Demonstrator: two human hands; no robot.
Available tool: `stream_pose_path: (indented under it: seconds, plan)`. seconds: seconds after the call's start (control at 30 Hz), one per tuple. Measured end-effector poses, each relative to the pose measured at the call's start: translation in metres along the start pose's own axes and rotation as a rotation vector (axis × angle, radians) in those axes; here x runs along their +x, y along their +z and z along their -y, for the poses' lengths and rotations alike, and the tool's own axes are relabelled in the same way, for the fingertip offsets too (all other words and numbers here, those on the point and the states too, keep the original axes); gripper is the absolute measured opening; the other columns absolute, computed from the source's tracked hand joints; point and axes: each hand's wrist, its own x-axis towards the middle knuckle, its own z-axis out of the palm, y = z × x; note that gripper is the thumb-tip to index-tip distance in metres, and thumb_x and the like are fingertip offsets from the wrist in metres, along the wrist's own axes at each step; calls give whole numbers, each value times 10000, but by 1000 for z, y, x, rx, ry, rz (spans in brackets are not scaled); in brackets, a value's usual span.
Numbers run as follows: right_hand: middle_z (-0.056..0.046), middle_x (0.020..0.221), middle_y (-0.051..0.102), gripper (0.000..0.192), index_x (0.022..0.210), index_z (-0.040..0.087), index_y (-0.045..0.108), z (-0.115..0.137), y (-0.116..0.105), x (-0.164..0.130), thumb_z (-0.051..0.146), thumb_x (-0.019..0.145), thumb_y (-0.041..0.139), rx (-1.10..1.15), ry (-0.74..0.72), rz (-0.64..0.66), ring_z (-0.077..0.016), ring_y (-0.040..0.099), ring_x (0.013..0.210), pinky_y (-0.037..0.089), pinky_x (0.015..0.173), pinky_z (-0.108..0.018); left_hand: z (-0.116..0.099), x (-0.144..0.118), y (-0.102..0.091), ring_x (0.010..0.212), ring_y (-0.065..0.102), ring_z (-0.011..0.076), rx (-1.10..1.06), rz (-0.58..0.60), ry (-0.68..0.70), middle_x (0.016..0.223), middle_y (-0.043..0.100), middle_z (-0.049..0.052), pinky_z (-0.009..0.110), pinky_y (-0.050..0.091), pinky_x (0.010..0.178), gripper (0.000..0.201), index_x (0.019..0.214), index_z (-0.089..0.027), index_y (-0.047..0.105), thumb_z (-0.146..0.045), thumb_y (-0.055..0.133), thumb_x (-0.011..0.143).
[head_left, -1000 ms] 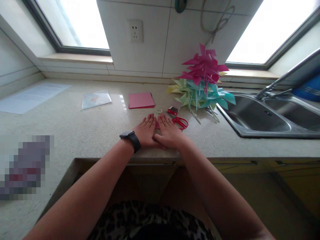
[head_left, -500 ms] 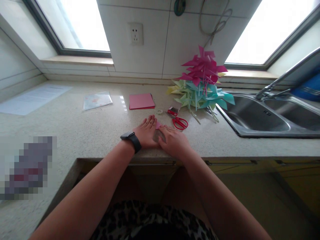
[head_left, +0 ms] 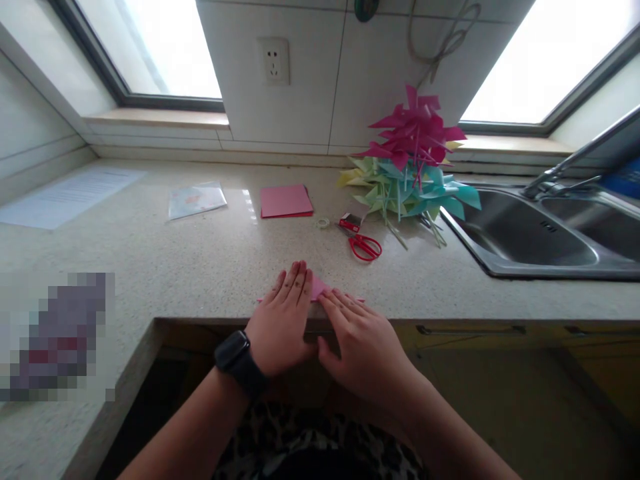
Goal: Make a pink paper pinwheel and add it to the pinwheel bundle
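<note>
1. The left hand (head_left: 281,320) is lying flat with its fingers spread and pressing down on a pink paper sheet (head_left: 318,288) at the front edge of the desk (head_left: 200,267).
2. The right hand (head_left: 360,337) is resting just beside the left hand, palm down, its fingers stretched out over the same sheet and pinching nothing.
3. The pink paper sheet is lying flat on the desk, mostly hidden under both hands, with only a small corner showing between the fingertips.
4. A black watch (head_left: 239,360) is sitting on the left wrist.
5. Red scissors (head_left: 364,245) are lying on the desk beyond the sheet, well apart from it.
6. A stack of pink paper (head_left: 285,201) is lying farther back from the sheet.
7. A heap of paper pinwheels (head_left: 410,160) is standing behind the scissors, beside the sink (head_left: 525,233).
</note>
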Motion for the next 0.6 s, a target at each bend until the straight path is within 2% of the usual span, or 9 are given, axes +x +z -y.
stream_pose_path:
  seconds: [0.1, 0.17, 0.3, 0.47, 0.6]
  plan:
    - [-143, 1498, 494, 653, 1430, 81, 516, 0, 1, 0, 334, 828, 524, -7, 0, 21, -271, 443, 1410, 356, 1183, -437, -13, -16, 1, 1537, 18, 318, 50, -162, -109, 1646, 81, 232, 501, 179, 1251, 921, 1550, 22, 159, -354, 596, 832]
    - [-145, 1501, 486, 665, 1434, 75, 511, 0, 1, 1, 328, 819, 530, -12, -7, 31, -273, 436, 1415, 353, 1187, -435, -20, -25, 4, 1537, 77, 310, 60, -206, -132, 1646, 134, 208, 503, 239, 1239, 848, 1550, -6, 198, -317, 577, 858]
    - [-143, 1520, 457, 655, 1445, 80, 500, -1, 5, 1, 317, 834, 506, -17, -10, 18, -265, 415, 1428, 347, 1192, -432, -22, -32, 14, 1496, 263, 331, 58, -176, -138, 1589, 303, 237, 526, 333, 1196, 734, 1505, -8, 331, -300, 553, 868]
    - [-141, 1543, 424, 668, 1468, 78, 469, -2, 9, 1, 333, 851, 492, -26, -5, -1, -252, 361, 1459, 311, 1213, -421, -17, -30, 21, 1486, 281, 337, 100, -188, -131, 1576, 311, 257, 517, 364, 1179, 661, 1489, 9, 365, -187, 488, 869]
    - [-141, 1577, 356, 711, 1499, 71, 418, -3, 12, 3, 346, 849, 503, -25, -10, -13, -255, 301, 1486, 281, 1227, -436, -13, -24, 19, 1481, 293, 350, 89, -187, -108, 1564, 331, 269, 514, 354, 1181, 706, 1480, 21, 376, -249, 517, 844]
